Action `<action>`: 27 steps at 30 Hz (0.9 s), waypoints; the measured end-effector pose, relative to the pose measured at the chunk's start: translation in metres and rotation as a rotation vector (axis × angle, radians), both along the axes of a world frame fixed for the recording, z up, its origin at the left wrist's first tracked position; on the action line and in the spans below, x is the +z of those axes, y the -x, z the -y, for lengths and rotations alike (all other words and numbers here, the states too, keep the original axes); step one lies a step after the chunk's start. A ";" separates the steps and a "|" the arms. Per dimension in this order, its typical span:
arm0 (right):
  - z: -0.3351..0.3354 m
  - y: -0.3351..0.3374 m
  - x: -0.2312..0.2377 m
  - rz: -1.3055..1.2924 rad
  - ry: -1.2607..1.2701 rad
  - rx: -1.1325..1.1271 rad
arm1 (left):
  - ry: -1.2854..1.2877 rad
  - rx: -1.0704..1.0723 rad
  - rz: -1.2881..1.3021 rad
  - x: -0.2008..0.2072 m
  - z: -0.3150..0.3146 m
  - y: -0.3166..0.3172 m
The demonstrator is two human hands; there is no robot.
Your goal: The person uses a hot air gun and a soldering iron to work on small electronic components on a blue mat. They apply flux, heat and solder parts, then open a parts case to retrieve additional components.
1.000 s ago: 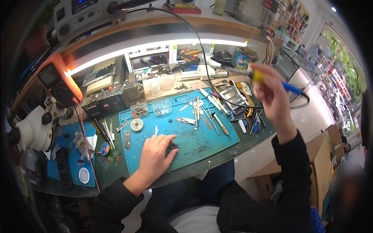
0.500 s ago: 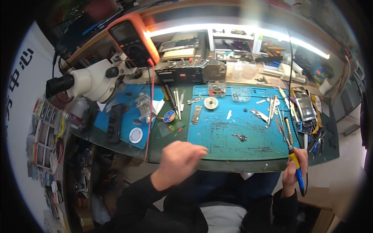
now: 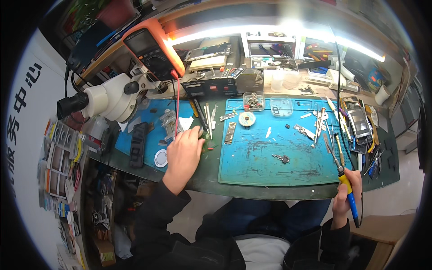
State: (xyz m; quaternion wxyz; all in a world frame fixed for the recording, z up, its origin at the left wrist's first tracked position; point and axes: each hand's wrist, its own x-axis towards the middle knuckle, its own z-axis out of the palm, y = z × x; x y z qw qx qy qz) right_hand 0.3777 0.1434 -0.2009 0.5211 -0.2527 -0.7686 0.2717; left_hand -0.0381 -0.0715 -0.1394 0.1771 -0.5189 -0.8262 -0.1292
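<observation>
My right hand [image 3: 349, 193] holds a soldering iron [image 3: 346, 183] with a yellow and blue handle at the right front edge of the bench. Its metal tip points up and away from me. My left hand [image 3: 183, 152] is lowered at the left of the blue mat, fingers curled down over the spot where a small round blue-labelled spool lay. The hand hides that spool, and what its fingers grip is hidden too. A small cluster of dark metal parts [image 3: 281, 158] lies on the blue mat [image 3: 252, 166], between my hands.
A white microscope [image 3: 101, 102] and an orange multimeter [image 3: 153, 49] stand at the left. Clear boxes [image 3: 281, 107], a pale spool [image 3: 247, 119] and tweezers [image 3: 318, 123] are on the mat. Phone parts [image 3: 358, 123] and tools pile up at right. A cable hangs beside the soldering iron.
My left hand has moved left and away from me, from the bench's front edge onto the round spool's spot. My right hand still holds the soldering iron in nearly the same place.
</observation>
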 end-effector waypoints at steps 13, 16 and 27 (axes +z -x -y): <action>0.002 0.006 0.007 0.015 -0.056 0.003 | -0.558 -0.169 1.967 0.025 0.026 -0.039; 0.003 0.009 0.011 0.035 -0.057 0.015 | -0.656 -0.412 2.361 0.007 0.034 -0.030; 0.041 0.042 0.032 0.026 0.141 0.489 | -0.333 -0.526 2.170 0.000 0.013 -0.097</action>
